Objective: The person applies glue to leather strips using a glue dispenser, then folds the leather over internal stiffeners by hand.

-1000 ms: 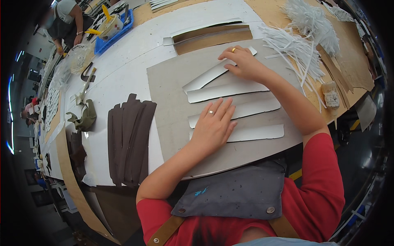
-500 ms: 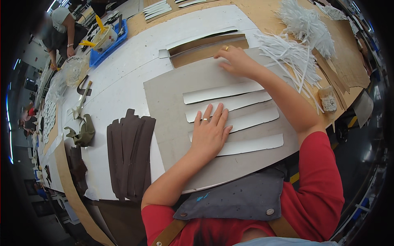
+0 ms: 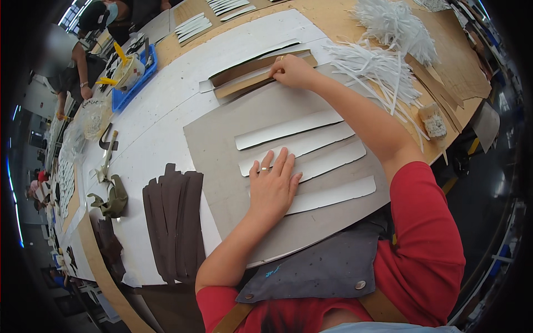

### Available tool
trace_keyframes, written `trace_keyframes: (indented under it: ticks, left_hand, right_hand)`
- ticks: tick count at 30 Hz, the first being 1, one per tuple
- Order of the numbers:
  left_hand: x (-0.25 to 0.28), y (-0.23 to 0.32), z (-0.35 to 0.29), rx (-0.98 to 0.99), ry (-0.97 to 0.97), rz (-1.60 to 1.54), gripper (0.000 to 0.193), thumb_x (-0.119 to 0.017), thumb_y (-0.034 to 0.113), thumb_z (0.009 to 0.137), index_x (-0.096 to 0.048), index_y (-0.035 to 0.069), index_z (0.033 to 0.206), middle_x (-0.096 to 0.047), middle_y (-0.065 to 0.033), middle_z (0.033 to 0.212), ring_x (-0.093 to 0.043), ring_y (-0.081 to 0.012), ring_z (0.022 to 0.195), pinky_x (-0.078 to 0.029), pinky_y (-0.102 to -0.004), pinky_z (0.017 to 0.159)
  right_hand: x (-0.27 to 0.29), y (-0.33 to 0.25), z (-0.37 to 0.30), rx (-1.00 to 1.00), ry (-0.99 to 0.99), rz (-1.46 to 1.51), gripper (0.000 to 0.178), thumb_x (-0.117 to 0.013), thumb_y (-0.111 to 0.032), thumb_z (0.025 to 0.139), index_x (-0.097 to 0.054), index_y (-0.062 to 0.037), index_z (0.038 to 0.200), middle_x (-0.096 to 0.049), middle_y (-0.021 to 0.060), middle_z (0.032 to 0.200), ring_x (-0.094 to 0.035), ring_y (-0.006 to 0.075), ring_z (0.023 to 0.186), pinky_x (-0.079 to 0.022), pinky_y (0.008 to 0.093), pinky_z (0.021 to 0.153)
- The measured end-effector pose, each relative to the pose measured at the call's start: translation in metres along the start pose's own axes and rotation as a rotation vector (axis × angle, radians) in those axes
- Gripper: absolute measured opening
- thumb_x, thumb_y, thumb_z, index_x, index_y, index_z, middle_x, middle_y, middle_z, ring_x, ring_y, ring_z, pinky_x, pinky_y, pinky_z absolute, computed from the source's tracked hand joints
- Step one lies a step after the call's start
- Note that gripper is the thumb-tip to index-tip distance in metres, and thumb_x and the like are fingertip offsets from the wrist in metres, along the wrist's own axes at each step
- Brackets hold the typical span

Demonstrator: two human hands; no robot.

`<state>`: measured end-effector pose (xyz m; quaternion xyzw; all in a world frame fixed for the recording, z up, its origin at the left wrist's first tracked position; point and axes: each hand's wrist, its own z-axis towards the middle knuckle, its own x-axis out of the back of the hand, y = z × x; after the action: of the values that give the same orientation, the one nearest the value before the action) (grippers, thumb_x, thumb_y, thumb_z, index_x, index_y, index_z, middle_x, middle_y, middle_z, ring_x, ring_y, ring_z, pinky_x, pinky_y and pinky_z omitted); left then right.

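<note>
My left hand point(image 3: 272, 186) lies flat with its fingers spread on white strips point(image 3: 297, 133) set out in rows on a grey board point(image 3: 214, 147). At the board's far edge, my right hand point(image 3: 291, 72) has its fingers closed on the edge of a brown strip point(image 3: 244, 87). That strip is slightly raised, its near side over the board. Behind it lie another brown strip point(image 3: 239, 69) and a long white strip point(image 3: 255, 55). The fingertips of my right hand are partly hidden.
Left of the board is a stack of dark brown strips point(image 3: 175, 222). Beyond it are a green cloth point(image 3: 115, 197), a brush point(image 3: 106, 155) and a blue tray point(image 3: 133, 83) with a tub. White shreds point(image 3: 383, 69) pile at the right. A person point(image 3: 66, 61) works at far left.
My right hand has moved from hovering above the board to the brown strip and closed on its edge. The strip now stands a little raised. My left hand stays on the white strips.
</note>
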<state>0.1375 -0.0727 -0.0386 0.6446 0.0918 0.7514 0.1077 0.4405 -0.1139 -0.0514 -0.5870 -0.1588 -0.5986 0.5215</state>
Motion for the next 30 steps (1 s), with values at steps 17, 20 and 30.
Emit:
trace_keyframes:
  ticks: [17, 20, 30]
  left_hand:
    - [0.003, 0.001, 0.002, -0.016, 0.005, 0.003, 0.040, -0.051, 0.026, 0.095, -0.054, 0.006, 0.129, -0.051, -0.0105, 0.138, -0.044, -0.0352, 0.128, -0.030, -0.0490, 0.105]
    - [0.002, -0.002, -0.002, 0.016, 0.004, 0.000, 0.040, -0.051, 0.026, 0.095, -0.054, 0.004, 0.129, -0.051, -0.0117, 0.138, -0.044, -0.0352, 0.128, -0.030, -0.0474, 0.106]
    - [0.001, 0.001, 0.001, -0.011, 0.010, 0.040, 0.043, -0.051, 0.025, 0.095, -0.050, 0.006, 0.132, -0.048, -0.0092, 0.141, -0.042, -0.0335, 0.130, -0.032, -0.0449, 0.104]
  right_hand:
    - [0.208, 0.113, -0.144, -0.160, 0.710, -0.354, 0.036, -0.061, -0.015, 0.093, -0.053, -0.0092, 0.128, -0.064, 0.0109, 0.112, -0.061, 0.0304, 0.100, -0.050, 0.0394, 0.089]
    - [0.238, 0.121, -0.210, -0.109, 0.922, -0.700, 0.021, -0.062, -0.007, 0.086, -0.070, -0.0138, 0.104, -0.061, 0.0096, 0.085, -0.058, 0.0286, 0.085, -0.047, 0.0368, 0.075]
    - [0.230, 0.108, -0.325, -0.758, 0.319, -0.097, 0.039, -0.059, -0.033, 0.091, -0.063, -0.0041, 0.118, -0.067, 0.0158, 0.104, -0.063, 0.0261, 0.098, -0.048, 0.0325, 0.086]
